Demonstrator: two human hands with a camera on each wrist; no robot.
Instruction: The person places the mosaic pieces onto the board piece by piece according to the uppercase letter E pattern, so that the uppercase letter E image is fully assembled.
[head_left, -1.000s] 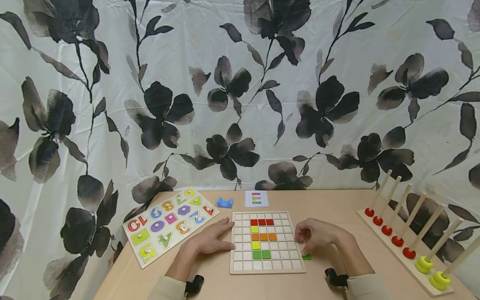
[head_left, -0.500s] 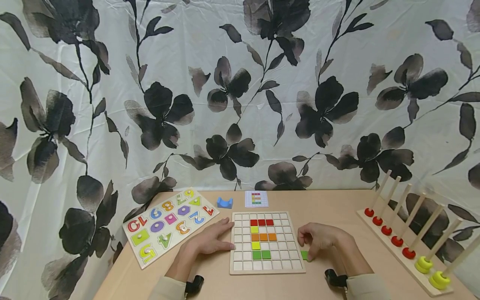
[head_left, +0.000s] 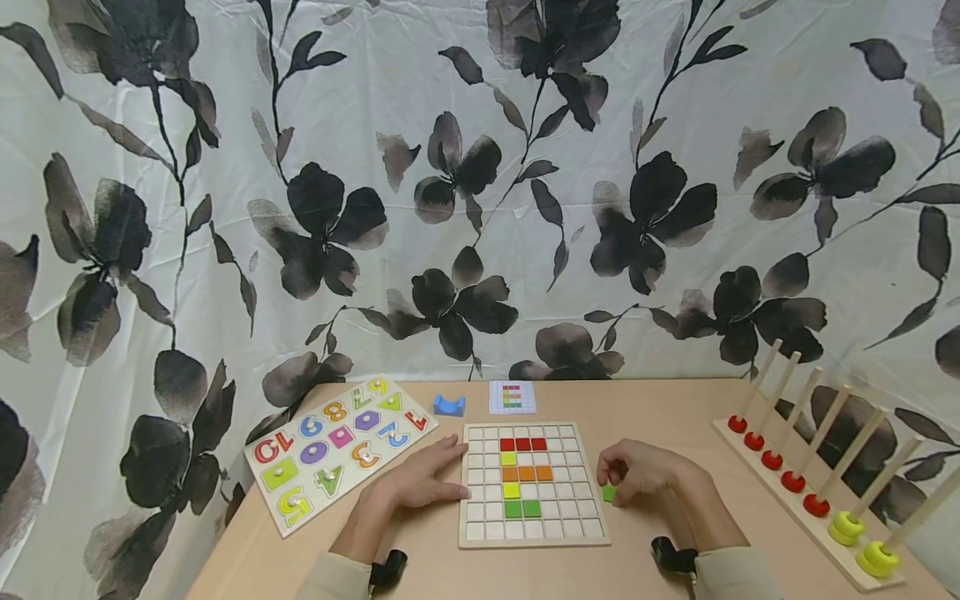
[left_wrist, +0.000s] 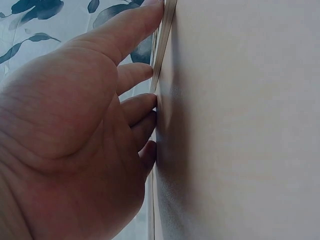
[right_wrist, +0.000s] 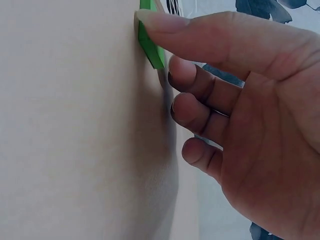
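On the table lies a wooden grid board point(head_left: 495, 532) with red, yellow, orange and green square tiles in some of its cells. My left hand point(head_left: 420, 479) rests along the board's left side, fingers extended; in the left wrist view the thumb of that hand point(left_wrist: 75, 110) touches the board's edge. Just right of the board, my right hand point(head_left: 641, 475) pinches a green tile point(head_left: 609, 493). The right wrist view shows the thumb over this green tile point(right_wrist: 150, 47), which sits tilted at the tabletop, with the other fingers of the hand point(right_wrist: 250, 100) curled. The index finger is mostly hidden.
Behind the board lie a small card point(head_left: 513, 397) with a coloured tile pattern and a blue holder point(head_left: 449, 406). A number-and-shape puzzle board point(head_left: 345, 458) is at the left. A peg rack point(head_left: 813, 508) with red and yellow rings stands at the right.
The green tile right of the board has shifted slightly away from me and tilted, now between my right thumb and fingers. My right hand moved a little right; the left stays put.
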